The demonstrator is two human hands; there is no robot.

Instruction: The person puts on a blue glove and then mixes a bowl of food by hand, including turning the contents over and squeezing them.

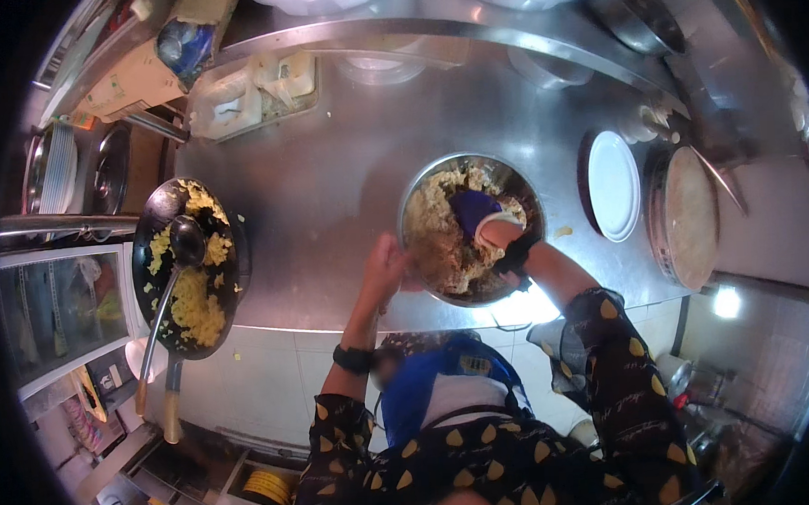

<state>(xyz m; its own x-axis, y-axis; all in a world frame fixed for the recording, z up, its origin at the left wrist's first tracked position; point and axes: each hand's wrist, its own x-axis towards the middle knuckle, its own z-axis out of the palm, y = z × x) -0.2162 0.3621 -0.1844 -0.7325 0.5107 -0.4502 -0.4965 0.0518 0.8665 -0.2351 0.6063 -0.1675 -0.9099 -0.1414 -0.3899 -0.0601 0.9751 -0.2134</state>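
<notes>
Before me on the steel worktop stands a round metal bowl (pixel 527 179) with a pale, lumpy, brown-flecked food mixture (pixel 433 214) in it. My right hand (pixel 478 212) reaches into the bowl in what looks like a blue-purple glove with a pale, turned-back cuff. Its fingers are down in the mixture and hidden. At the bowl's left rim is my left hand (pixel 386 263), bare, with its fingers curled; whether they grip the rim is unclear. A black band circles each wrist.
A dark wok (pixel 150 291) with scrambled egg (pixel 193 306) and a metal ladle (pixel 189 241) stands left on the steel worktop (pixel 307 189). On the right are a white oval lid or plate (pixel 615 186) and a round board (pixel 693 219). Plastic containers (pixel 226 111) sit at the back left.
</notes>
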